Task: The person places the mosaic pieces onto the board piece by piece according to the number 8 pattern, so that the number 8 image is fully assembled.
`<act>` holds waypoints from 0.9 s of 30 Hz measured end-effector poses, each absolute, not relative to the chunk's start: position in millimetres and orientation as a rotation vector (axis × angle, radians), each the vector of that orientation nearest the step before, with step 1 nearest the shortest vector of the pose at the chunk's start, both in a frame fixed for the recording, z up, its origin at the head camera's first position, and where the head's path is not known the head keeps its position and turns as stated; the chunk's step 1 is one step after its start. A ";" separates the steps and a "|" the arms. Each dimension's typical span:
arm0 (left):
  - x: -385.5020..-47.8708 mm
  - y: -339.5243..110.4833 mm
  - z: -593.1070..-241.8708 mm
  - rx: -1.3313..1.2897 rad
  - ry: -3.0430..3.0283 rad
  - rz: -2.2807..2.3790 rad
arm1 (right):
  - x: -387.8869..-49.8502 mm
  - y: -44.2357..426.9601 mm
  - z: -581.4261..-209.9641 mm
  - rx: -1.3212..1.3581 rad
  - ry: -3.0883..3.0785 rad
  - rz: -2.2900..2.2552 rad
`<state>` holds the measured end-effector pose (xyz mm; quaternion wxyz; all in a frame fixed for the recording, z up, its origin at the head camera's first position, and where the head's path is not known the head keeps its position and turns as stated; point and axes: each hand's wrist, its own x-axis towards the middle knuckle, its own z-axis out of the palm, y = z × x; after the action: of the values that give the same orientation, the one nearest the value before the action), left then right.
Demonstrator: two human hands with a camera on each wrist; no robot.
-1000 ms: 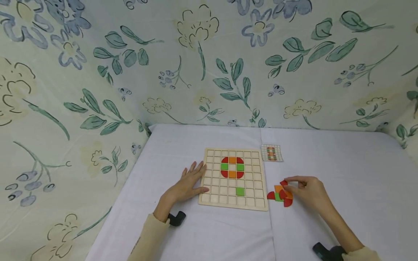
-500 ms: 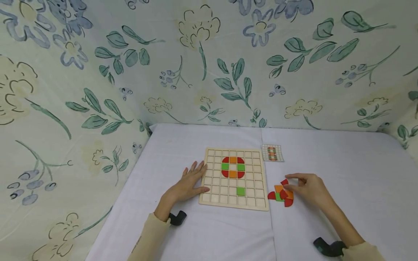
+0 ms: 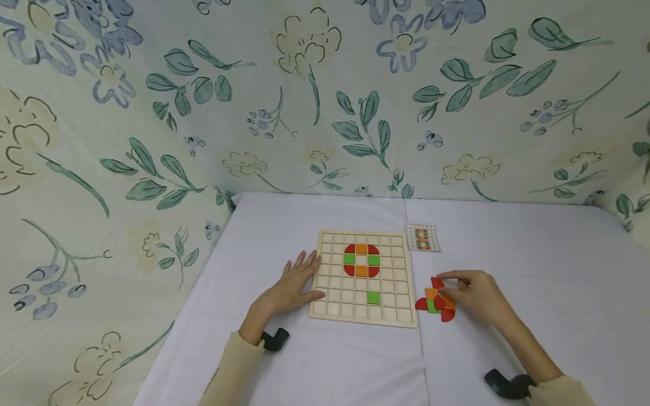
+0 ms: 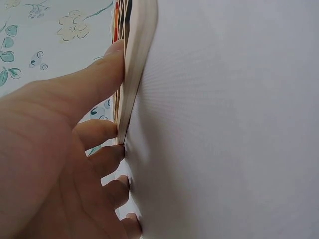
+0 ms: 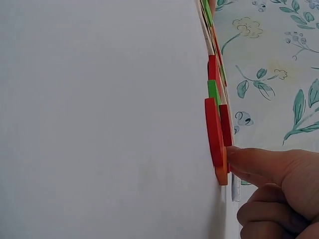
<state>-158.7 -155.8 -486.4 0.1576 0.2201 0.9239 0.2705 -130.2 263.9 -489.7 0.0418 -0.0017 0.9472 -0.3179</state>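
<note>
My left hand (image 3: 291, 286) lies spread at the left edge of a wooden grid board (image 3: 345, 307), thumb and fingertips touching its rim (image 4: 137, 59). On the board, red quarter-round tiles, orange squares and green squares form a ring around one bare cell, and a lone green square tile (image 3: 373, 298) sits lower down. To the right of the board my right hand (image 3: 477, 293) pinches a red quarter-round tile (image 3: 437, 282) between thumb and index finger. Just below is a loose pile with an orange tile (image 3: 431, 293), a green tile (image 3: 434, 306) and a red tile (image 5: 213, 132).
A small pattern card (image 3: 422, 238) lies by the board's upper right corner. White cloth (image 3: 284, 366) covers the table, and a flowered curtain (image 3: 315, 141) hangs behind it. Black wrist-camera mounts (image 3: 508, 384) show at both wrists.
The right hand has shifted slightly left and up, and the red tile at its fingertips has moved left and turned. The left hand and the board have stayed put.
</note>
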 end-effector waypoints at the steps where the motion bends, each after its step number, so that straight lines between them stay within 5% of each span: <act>1: -158.5 -155.8 -486.4 0.628 2.644 0.774 | -130.9 263.4 -489.9 -0.008 2.897 -0.973; 17: -159.1 -155.3 -487.2 0.639 2.650 0.777 | -135.8 254.8 -485.3 0.029 2.866 -1.050; 27: -159.5 -156.3 -488.4 0.644 2.650 0.773 | -137.7 198.2 -473.6 -0.125 2.765 -1.227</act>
<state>-159.5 -156.3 -488.4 0.1529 0.2247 0.9239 0.2695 -137.7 198.2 -473.6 0.0569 -0.0412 0.9119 -0.4045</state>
